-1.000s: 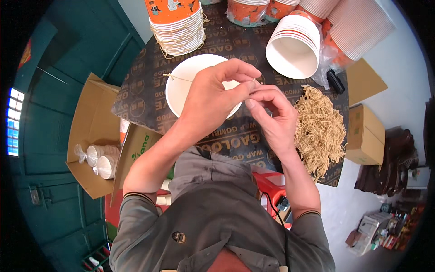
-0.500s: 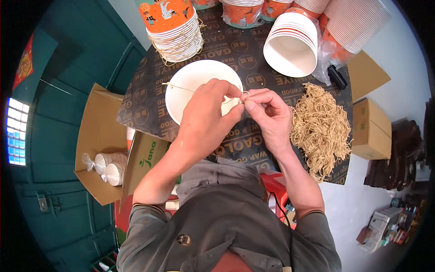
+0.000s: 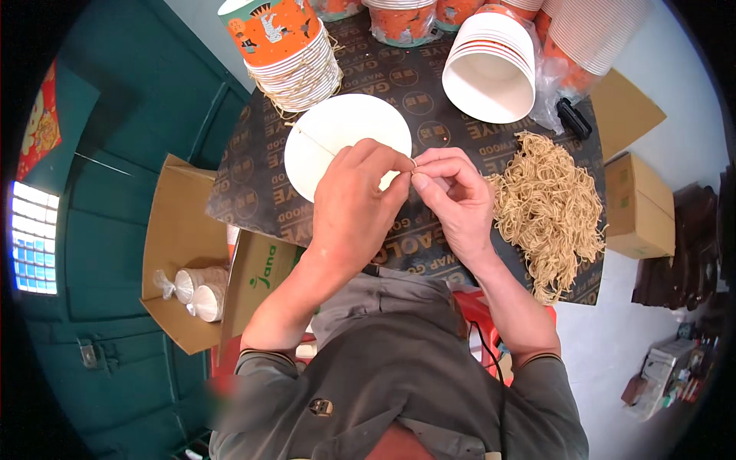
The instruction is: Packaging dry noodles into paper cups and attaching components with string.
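Note:
A white paper tub [image 3: 360, 115], its open mouth upward, stands on the dark printed tabletop in front of me. Across its mouth runs a thin beige cord [image 3: 313, 139], with a knotted end at the tub's left rim. My left hand [image 3: 349, 211] reaches over the tub and pinches the cord between thumb and forefinger near the right rim. Fingertip to fingertip with it, my right hand [image 3: 458, 203] pinches the same cord, where a small loop shows. The fingers partly hide this end. Right of my right hand lies a tangled heap of beige cords [image 3: 546, 211].
At the back left stands a stack of orange-printed tubs [image 3: 287, 65] with cords hanging round their rims. A stack of white-lined tubs [image 3: 489, 80] lies tipped at the back right, near a black object [image 3: 573, 119]. An open cardboard box [image 3: 180, 253] with bagged tubs sits left below the table.
Both hands stay close together at the tub's right rim, and the loop between the fingertips looks smaller. The whole view has shifted slightly.

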### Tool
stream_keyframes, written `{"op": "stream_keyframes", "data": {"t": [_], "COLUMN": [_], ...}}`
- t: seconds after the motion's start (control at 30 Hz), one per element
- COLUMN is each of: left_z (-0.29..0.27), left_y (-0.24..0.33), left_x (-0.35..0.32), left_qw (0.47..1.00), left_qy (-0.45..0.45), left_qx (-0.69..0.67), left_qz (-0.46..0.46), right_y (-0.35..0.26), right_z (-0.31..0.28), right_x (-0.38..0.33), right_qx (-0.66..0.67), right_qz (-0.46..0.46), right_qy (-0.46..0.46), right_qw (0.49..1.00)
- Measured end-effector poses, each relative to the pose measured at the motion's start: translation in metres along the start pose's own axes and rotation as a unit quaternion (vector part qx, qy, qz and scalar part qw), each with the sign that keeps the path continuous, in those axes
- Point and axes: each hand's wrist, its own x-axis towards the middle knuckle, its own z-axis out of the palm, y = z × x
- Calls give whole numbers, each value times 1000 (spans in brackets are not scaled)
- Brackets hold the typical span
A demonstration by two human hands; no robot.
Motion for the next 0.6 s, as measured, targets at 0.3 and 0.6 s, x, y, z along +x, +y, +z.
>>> {"op": "stream_keyframes", "data": {"t": [0.3, 0.6], "left_z": [-16, -16], "left_y": [-2, 3], "left_x": [7, 4], "left_qw": [961, 984], "left_qy": [-92, -60], "left_qx": [-203, -124], "left_qz": [-164, -112], "right_y": [7, 7], "right_z": [-6, -7], "right_x": [-5, -15], "right_qx": [43, 43], "right_qz": [104, 143], "right_qy": [29, -7], "right_qw": [993, 989]}}
